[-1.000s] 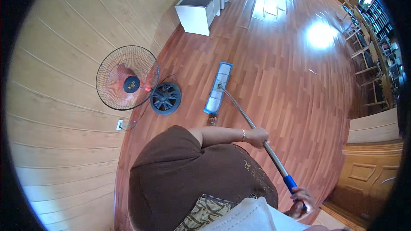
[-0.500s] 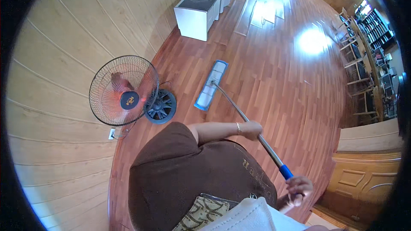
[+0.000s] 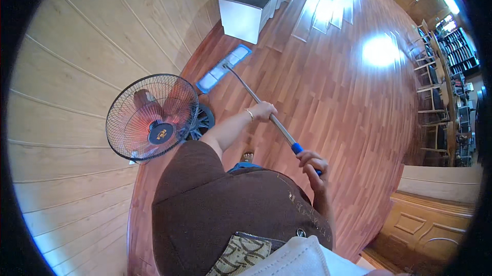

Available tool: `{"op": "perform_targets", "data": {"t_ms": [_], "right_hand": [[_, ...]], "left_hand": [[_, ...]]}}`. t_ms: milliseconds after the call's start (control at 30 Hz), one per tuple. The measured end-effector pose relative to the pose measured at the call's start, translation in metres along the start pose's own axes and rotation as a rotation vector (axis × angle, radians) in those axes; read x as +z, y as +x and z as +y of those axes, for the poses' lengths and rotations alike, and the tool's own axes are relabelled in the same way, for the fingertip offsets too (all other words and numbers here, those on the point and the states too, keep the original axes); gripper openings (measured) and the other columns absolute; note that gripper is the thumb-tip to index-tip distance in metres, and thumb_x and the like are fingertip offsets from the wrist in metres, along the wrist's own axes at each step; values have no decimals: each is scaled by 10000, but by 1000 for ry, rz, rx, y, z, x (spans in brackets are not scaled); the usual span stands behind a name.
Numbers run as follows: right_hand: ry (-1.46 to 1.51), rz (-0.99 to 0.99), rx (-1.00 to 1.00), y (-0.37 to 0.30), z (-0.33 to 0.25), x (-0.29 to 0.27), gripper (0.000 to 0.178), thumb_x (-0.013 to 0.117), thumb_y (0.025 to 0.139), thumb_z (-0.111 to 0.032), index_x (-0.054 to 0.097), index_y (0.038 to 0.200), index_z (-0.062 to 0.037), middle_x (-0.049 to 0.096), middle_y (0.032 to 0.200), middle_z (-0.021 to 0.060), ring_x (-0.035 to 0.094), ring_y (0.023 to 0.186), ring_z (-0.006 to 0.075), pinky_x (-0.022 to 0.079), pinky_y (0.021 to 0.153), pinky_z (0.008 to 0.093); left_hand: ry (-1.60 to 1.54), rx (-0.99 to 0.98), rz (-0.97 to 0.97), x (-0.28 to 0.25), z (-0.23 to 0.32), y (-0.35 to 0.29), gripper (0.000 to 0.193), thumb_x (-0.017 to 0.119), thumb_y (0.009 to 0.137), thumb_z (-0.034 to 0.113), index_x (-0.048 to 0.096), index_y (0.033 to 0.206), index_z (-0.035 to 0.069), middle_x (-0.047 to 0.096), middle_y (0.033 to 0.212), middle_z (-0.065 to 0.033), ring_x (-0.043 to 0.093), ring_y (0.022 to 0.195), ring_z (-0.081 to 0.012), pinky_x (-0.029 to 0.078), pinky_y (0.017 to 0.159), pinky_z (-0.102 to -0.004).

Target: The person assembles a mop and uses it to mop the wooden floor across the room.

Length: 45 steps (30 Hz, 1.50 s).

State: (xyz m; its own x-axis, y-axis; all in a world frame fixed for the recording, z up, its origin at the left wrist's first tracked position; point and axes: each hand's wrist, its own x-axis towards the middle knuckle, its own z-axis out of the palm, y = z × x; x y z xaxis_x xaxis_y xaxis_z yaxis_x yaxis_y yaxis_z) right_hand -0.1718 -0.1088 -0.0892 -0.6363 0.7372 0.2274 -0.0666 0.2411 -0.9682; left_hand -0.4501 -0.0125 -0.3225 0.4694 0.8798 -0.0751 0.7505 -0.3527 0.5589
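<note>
Nearest to us, the right hand (image 3: 313, 166) clasps the blue grip (image 3: 297, 148) at the near end of the metal pole (image 3: 284, 131), its fingers curled around the handle; we judge that this hold steers the shaft. Farther and to the left, the left hand (image 3: 263, 111) wraps the pole lower down, its fingers bent around it, though we cannot make out their tips. We read the gap between the hands as giving leverage. At left stands the fan (image 3: 161, 133), its dark base (image 3: 206, 120) on the floor (image 3: 333, 107) near the panelled wall (image 3: 77, 71), presumably to leave the open middle free. Beyond the hands, the blue-edged mop head (image 3: 216, 75) lies on the floor, turned obliquely between the fan and the white cabinet (image 3: 240, 22), apart from the latter; the slanting pole probably lets it rest flat. At far right, we note chairs (image 3: 433, 102) along a tabletop (image 3: 451, 109), seemingly lined up for seating.
</note>
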Motion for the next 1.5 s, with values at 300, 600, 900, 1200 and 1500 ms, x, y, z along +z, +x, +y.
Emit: {"op": "perform_targets", "data": {"t_ms": [300, 600, 900, 1200, 1500], "right_hand": [[30, -152, -6, 55, 49, 29, 194, 579, 821, -70, 551, 652, 19, 601, 806, 124, 587, 941, 285, 457, 839, 403], [-17, -57, 6, -10, 43, 17, 133, 616, 836, -29, 593, 722, 37, 615, 855, 137, 610, 955, 283, 476, 848, 392], [4, 254, 147, -129, -62, -28, 158, 610, 776, 6, 576, 624, 33, 612, 765, 127, 605, 921, 273, 457, 831, 376], [-84, 536, 87, -217, -141, -61, 80, 613, 689, 15, 594, 617, 42, 609, 676, 120, 630, 798, 276, 489, 774, 388], [-53, 471, -110, -298, -153, -103, 171, 677, 538, -90, 566, 586, 31, 620, 667, 162, 639, 694, 318, 527, 761, 446]], "left_hand": [[164, -114, 245, -4, -79, -33, 98, 687, 680, 179, 688, 778, 173, 652, 826, -92, 636, 870, -293, 489, 745, -450], [93, -243, 306, 50, -43, -34, 103, 675, 727, 265, 644, 701, 171, 616, 788, -91, 601, 864, -302, 459, 693, -472], [67, -44, 112, 77, 130, 12, 87, 639, 735, 200, 654, 745, 115, 639, 857, -127, 626, 889, -327, 513, 704, -483], [-95, 179, 72, 106, 280, 54, 118, 620, 723, 204, 627, 707, 87, 625, 769, -147, 618, 854, -347, 508, 695, -481], [-51, 363, -226, 131, 371, 79, 157, 646, 738, 246, 628, 766, 92, 635, 778, -172, 616, 786, -380, 476, 646, -490]]}}
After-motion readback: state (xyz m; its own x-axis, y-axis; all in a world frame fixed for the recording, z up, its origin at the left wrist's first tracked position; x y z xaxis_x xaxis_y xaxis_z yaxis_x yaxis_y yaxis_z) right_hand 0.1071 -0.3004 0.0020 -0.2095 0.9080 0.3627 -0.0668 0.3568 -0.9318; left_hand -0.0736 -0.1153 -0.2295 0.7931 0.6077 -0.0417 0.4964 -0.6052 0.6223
